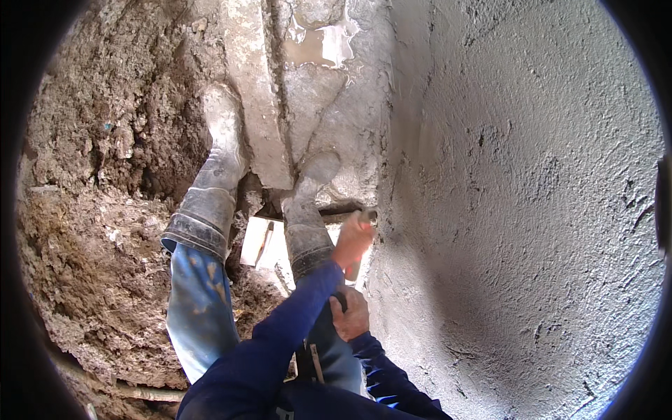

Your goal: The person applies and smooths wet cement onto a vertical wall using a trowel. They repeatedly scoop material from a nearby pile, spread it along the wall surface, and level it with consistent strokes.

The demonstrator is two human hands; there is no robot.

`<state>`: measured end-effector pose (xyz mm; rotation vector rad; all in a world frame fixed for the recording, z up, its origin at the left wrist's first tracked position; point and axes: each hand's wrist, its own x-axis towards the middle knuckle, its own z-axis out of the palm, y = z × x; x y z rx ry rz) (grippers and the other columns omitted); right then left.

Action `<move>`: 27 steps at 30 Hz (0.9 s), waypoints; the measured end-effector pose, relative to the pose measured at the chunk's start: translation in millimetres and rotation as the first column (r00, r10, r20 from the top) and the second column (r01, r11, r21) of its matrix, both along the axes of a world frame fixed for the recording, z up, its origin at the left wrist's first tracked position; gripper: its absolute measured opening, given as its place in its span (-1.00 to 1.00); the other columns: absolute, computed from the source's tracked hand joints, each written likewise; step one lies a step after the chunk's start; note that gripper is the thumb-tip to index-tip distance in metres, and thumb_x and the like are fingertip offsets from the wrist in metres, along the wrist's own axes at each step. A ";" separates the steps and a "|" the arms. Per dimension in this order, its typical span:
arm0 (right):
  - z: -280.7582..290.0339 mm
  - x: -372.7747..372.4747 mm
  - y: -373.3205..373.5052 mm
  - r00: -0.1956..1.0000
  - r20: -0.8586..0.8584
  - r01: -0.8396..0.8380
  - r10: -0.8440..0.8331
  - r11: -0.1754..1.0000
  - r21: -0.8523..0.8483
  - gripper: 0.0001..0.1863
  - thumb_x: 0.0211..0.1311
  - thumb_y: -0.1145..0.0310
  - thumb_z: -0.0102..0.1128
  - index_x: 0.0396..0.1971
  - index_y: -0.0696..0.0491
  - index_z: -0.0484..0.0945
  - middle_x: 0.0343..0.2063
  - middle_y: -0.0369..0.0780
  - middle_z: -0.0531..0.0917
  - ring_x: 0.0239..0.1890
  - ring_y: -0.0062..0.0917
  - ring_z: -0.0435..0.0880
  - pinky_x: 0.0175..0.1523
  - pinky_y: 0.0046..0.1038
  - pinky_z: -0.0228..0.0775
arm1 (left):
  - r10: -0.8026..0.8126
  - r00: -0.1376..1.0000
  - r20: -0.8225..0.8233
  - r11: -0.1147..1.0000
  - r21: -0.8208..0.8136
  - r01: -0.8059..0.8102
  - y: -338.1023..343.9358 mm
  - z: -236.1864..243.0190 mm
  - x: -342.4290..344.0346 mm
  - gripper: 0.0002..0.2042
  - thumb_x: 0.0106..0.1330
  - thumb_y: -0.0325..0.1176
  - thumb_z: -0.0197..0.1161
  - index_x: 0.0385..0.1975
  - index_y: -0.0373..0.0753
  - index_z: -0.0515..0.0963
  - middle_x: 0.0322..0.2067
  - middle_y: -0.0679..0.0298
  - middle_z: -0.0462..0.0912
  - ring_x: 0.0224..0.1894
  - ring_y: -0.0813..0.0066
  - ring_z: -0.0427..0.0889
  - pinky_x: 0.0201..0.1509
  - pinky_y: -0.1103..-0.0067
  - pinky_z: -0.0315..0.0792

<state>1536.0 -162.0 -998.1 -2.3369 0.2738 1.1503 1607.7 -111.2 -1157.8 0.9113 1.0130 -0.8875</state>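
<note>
My left hand (pixel 352 241) reaches forward beside my right boot and close to the base of the plastered wall (pixel 532 196). It is closed round a short tool with a reddish handle (pixel 353 269). Motion and glare blur the tool, so its kind cannot be made out. Nearer to me, my right hand (pixel 352 318) is closed by my right knee, with a dark rounded thing (pixel 340 301) at its thumb. What that thing is stays unclear. A bright pale board (pixel 250 241) lies between my boots, with a thin brown stick-like piece (pixel 265 241) on it.
My left boot (pixel 213 182) stands on rough, lumpy earth (pixel 105 245); my right boot (pixel 302 220) stands by a concrete ledge (pixel 252 84). Farther ahead, a puddle (pixel 315 49) lies on the concrete. The grey wall fills the right side.
</note>
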 end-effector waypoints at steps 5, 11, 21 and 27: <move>-0.3 -15.8 1.8 1.000 -0.006 0.016 -0.016 1.000 -0.024 -0.72 0.13 0.37 0.25 -0.16 0.11 0.53 -0.21 -0.07 0.64 -0.13 -0.13 0.59 0.01 -0.19 0.41 | 0.117 0.966 -0.230 0.947 -0.266 -0.178 -42.3 -66.8 -41.3 -0.91 0.11 -0.49 0.25 -0.52 -0.22 0.45 -0.68 0.35 0.41 -0.70 0.57 0.41 -0.69 0.55 0.29; -3.3 -17.3 -2.4 0.999 0.038 0.028 -0.026 0.999 -0.042 -0.75 0.14 0.38 0.21 -0.17 0.10 0.53 -0.23 -0.09 0.64 -0.15 -0.14 0.60 -0.01 -0.18 0.39 | 0.182 0.957 -0.225 0.934 -0.264 -0.240 -34.6 -14.9 24.2 -0.85 0.07 -0.55 0.24 -0.63 -0.27 0.39 -0.66 0.33 0.41 -0.70 0.54 0.42 -0.70 0.55 0.29; -5.5 -24.4 -6.6 1.000 0.025 -0.012 0.012 1.000 0.003 -0.77 0.11 0.39 0.21 -0.22 0.11 0.53 -0.29 -0.06 0.62 -0.20 -0.12 0.58 -0.08 -0.14 0.38 | 0.036 0.970 0.240 0.999 -0.039 -0.027 5.7 64.7 78.2 -0.84 0.18 -0.42 0.15 -0.31 -0.32 0.37 -0.58 0.30 0.44 -0.57 0.54 0.48 -0.54 0.56 0.40; -3.9 -30.5 -8.6 1.000 0.009 0.026 -0.026 1.000 -0.004 -0.74 0.13 0.40 0.21 -0.18 0.13 0.52 -0.23 -0.02 0.62 -0.16 -0.09 0.59 -0.05 -0.14 0.40 | 0.077 0.997 0.017 0.989 -0.129 -0.074 16.3 57.5 44.1 -0.76 0.22 -0.49 0.23 -0.13 -0.34 0.42 -0.49 0.27 0.55 -0.52 0.59 0.50 -0.50 0.60 0.41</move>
